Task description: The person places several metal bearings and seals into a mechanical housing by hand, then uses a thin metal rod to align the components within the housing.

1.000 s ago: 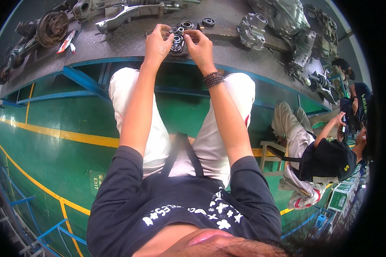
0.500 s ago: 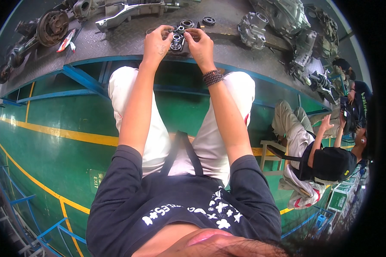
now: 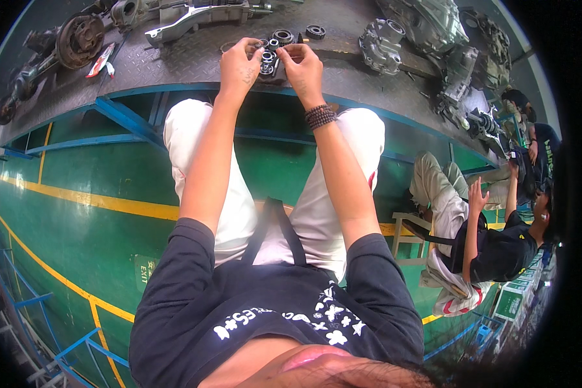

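Note:
My left hand (image 3: 242,66) is at the near side of the workbench, thumb and fingers closed in a pinch at the left of a small cluster of metal parts. What it pinches is too small to make out. Opposite it, my right hand (image 3: 303,70) is closed too, fingertips at the cluster's right side; its grip is partly hidden. Between them stands a metal part with ring-shaped ends (image 3: 267,64). Just behind is a small bright ring (image 3: 273,44), then a toothed gear ring (image 3: 282,37). Another dark ring (image 3: 315,31) lies apart, farther right.
The steel workbench (image 3: 181,68) carries a rusty hub with axle (image 3: 79,41), a long metal casting (image 3: 197,22), and cast housings (image 3: 381,45) at right. A red-and-white packet (image 3: 101,60) lies at left. A seated co-worker (image 3: 491,246) is at far right.
My hands stay almost in place around the metal parts, with only a very slight shift. At the far right, the seated co-worker has changed posture and lifted a hand.

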Motion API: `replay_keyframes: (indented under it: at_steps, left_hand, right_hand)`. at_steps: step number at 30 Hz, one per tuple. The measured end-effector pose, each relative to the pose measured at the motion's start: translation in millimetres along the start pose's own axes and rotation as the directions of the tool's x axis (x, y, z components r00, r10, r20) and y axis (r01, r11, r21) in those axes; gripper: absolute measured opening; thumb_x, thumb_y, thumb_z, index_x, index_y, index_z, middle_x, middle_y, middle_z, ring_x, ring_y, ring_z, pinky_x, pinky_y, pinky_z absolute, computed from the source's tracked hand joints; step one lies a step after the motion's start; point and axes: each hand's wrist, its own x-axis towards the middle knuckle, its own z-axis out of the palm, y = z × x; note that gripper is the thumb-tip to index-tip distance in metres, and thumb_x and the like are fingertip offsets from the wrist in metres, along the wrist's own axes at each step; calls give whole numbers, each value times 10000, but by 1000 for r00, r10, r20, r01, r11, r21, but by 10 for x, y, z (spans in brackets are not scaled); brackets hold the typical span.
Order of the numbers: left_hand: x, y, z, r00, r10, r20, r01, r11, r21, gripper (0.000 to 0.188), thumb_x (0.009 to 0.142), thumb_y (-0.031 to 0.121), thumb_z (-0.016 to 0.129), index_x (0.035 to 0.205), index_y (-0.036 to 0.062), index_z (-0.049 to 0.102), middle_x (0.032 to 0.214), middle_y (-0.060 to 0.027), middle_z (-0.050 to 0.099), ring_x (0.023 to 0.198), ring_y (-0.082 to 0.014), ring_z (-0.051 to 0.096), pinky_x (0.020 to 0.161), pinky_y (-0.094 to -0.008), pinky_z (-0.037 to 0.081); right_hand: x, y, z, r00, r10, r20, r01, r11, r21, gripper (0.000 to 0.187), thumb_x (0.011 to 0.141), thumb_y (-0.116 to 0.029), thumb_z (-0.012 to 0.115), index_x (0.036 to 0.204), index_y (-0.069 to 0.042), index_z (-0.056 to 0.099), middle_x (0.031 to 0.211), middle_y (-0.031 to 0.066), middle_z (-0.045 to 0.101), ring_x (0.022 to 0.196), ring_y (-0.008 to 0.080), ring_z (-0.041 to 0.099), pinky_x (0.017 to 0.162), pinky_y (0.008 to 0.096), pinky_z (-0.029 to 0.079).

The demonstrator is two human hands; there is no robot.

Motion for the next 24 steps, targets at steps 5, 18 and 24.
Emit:
replay_keyframes:
  at_steps: [5,18,24]
  left_hand:
    - [-8,40,-24,998,-65,-7,65,998,0,296,868,252,745,1071,39,712,942,-157,751,868,-250,739,796,-335,562]
    - [16,-16,-23,995,-70,-71,74,996,54,331,861,296,749,1106,76,710,940,-144,755,895,-271,737,828,-352,556]
    - [24,-28,-31,995,-54,-85,61,995,75,317,875,292,728,1118,90,714,994,-145,749,939,-277,726,842,-363,549]
  right_hand:
    - [-12,-15,9,1000,-24,-5,24,1000,-5,259,856,-219,780,955,11,712,862,107,747,764,151,706,715,280,547]
    - [7,15,-6,1000,-2,7,1,1000,26,217,873,-199,743,1016,-35,735,878,132,751,778,179,721,726,303,551]
    - [-8,-10,11,1000,-8,15,8,1000,-12,220,889,-208,720,1029,-38,734,876,125,751,778,187,721,732,309,551]
